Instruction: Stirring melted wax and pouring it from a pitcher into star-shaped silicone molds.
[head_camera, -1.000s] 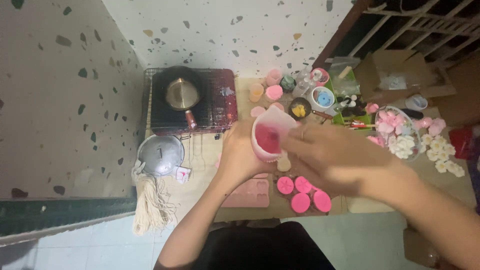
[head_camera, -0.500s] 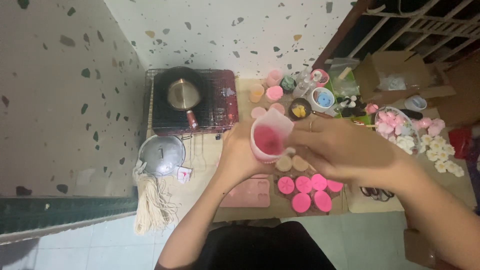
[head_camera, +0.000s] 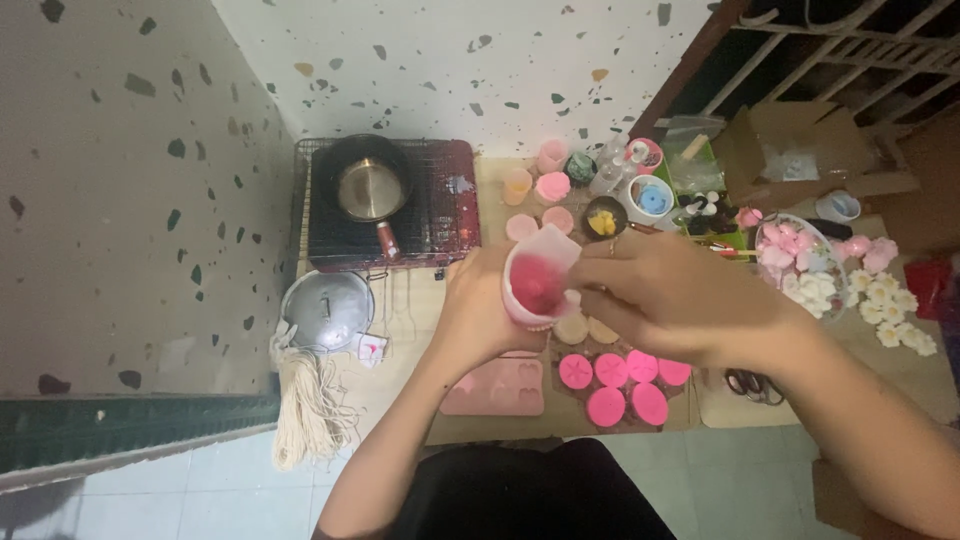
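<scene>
Our left hand (head_camera: 478, 312) gripped the cup (head_camera: 535, 282) of pink liquid, held above the moulds (head_camera: 618, 372) near us. Our right hand (head_camera: 668, 298) pinched its rim. Tilted too far, it risked spilling onto the board (head_camera: 480, 185).

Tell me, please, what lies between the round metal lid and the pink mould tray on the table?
In the head view, between the metal lid and the pink mould tray lies a small white and pink piece, then the person's left forearm crossing above.
</scene>
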